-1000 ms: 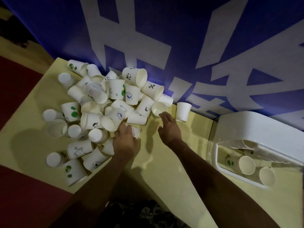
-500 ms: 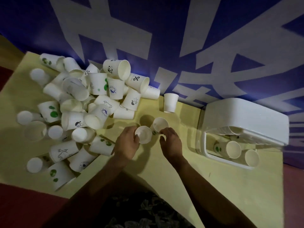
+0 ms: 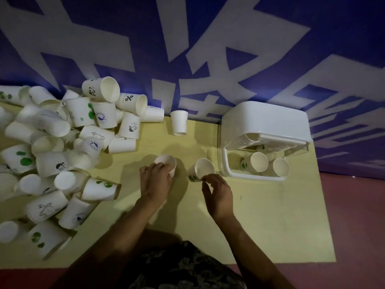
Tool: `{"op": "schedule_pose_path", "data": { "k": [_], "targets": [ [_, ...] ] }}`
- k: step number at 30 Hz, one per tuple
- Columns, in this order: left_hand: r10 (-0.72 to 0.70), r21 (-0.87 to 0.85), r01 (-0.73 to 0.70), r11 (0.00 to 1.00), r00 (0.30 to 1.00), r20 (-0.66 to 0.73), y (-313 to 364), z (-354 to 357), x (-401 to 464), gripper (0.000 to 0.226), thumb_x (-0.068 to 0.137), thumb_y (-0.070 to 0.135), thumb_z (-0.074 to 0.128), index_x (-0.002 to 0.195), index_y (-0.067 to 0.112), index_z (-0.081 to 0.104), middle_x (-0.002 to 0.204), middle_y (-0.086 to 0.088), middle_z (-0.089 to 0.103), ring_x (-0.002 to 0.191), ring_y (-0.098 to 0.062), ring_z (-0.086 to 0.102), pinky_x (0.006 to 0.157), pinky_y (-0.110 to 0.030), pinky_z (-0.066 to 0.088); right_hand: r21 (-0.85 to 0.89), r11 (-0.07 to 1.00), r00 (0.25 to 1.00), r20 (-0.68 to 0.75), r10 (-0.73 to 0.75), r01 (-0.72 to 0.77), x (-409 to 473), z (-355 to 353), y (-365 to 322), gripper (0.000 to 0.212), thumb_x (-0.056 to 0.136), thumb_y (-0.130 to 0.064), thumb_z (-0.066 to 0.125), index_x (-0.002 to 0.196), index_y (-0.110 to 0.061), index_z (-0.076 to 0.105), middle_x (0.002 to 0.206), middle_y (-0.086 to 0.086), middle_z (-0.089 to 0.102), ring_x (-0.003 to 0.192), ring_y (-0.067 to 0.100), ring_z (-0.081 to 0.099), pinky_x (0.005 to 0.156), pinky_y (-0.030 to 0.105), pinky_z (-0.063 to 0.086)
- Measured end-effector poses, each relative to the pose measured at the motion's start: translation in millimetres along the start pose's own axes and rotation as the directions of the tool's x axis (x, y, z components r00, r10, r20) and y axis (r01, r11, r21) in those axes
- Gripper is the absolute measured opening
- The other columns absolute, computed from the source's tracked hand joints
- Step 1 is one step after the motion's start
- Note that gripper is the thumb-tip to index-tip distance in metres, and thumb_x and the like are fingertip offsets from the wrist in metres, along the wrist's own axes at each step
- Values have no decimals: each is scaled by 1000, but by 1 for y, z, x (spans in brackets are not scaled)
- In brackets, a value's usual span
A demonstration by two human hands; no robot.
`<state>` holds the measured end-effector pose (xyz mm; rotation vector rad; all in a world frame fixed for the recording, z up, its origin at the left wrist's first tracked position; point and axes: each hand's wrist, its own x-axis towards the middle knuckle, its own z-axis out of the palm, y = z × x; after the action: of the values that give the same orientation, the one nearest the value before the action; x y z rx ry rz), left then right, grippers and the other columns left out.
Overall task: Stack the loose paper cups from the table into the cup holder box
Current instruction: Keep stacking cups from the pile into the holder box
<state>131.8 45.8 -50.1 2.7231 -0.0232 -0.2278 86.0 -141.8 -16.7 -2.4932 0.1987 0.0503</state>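
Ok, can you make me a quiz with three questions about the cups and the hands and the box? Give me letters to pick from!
1. Where is the box?
A. to the right of the hands
B. under the cup pile
C. on the floor

2. What colour is the table?
A. black
B. yellow
C. pink

3. What are the hands doing?
A. both hold nothing
B. only one holds a cup
C. each holds a cup

Answers:
1 A: the box stands on the table's right end, past the right hand.
2 B: the bare tabletop is pale yellow.
3 C: the left hand grips a plain cup and the right hand pinches a green-dotted cup.
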Motion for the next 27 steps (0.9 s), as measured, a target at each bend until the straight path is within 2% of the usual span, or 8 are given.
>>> {"op": "schedule_pose_path", "data": {
  "k": [3, 5, 8, 11, 14, 18, 23, 27],
  "targets": [
    [127, -185, -142, 973, 988, -90, 33, -4, -9, 19, 76, 7, 68, 92, 17, 71, 85, -2, 66, 80, -28, 59, 65, -32, 45, -27, 1000, 997, -72, 2, -4, -9, -27, 17, 14, 87, -14, 66, 96, -23, 71, 95, -7, 68, 81, 18, 61, 66, 31, 52],
    [183, -254, -208, 945, 976, -117, 56, -9, -16, 22, 81, 9, 66, 102, 16, 70, 93, -1, 66, 85, -25, 58, 66, -32, 49, -91, 996, 992, -124, -24, 13, -15, -46, 28, 11, 86, -17, 69, 94, -25, 71, 88, -8, 69, 79, 20, 57, 62, 32, 49],
    [233, -289, -267, 919, 961, -148, 92, -13, -24, 25, 85, 13, 63, 109, 17, 69, 100, 1, 66, 90, -20, 58, 70, -28, 47, -219, 975, 969, -229, -90, 38, -17, -76, 45, 9, 81, -17, 74, 87, -23, 73, 77, -4, 70, 75, 25, 52, 61, 36, 45],
    [253, -299, -295, 908, 952, -173, 134, -13, -27, 22, 87, 15, 62, 107, 17, 70, 98, 1, 66, 88, -19, 58, 70, -24, 44, -246, 968, 948, -290, -129, 57, -13, -102, 66, 9, 78, -15, 78, 83, -20, 73, 74, -1, 68, 74, 29, 57, 62, 37, 45],
    [253, -307, -302, 903, 949, -188, 178, -9, -26, 20, 90, 16, 60, 108, 15, 70, 101, 1, 66, 91, -16, 58, 73, -20, 42, -148, 988, 955, -286, -80, 39, -6, -129, 88, 8, 80, -16, 77, 84, -21, 72, 77, -3, 69, 74, 23, 60, 57, 30, 45],
    [271, -285, -319, 904, 942, -196, 233, 0, -15, 22, 90, 18, 58, 109, 17, 70, 102, 3, 65, 92, -16, 57, 75, -27, 49, -100, 995, 953, -297, -59, 31, 9, -166, 124, 8, 82, -17, 74, 86, -24, 71, 80, -5, 70, 73, 19, 61, 54, 24, 40],
    [290, -205, -311, 928, 948, -128, 283, 21, 3, 20, 94, 19, 52, 102, 14, 70, 100, 3, 63, 92, -17, 53, 72, -35, 50, -99, 990, 936, -329, -127, 100, 31, -196, 175, 15, 83, -9, 73, 94, -18, 72, 86, -3, 70, 84, 22, 62, 61, 25, 46],
    [276, -128, -281, 951, 960, -57, 308, 43, 13, 23, 96, 20, 48, 104, 14, 69, 102, -1, 63, 98, -20, 54, 83, -31, 47, -120, 986, 951, -271, -148, 119, 45, -205, 207, 17, 83, -7, 72, 97, -17, 71, 87, -1, 70, 88, 23, 61, 61, 28, 50]
  ]
}}
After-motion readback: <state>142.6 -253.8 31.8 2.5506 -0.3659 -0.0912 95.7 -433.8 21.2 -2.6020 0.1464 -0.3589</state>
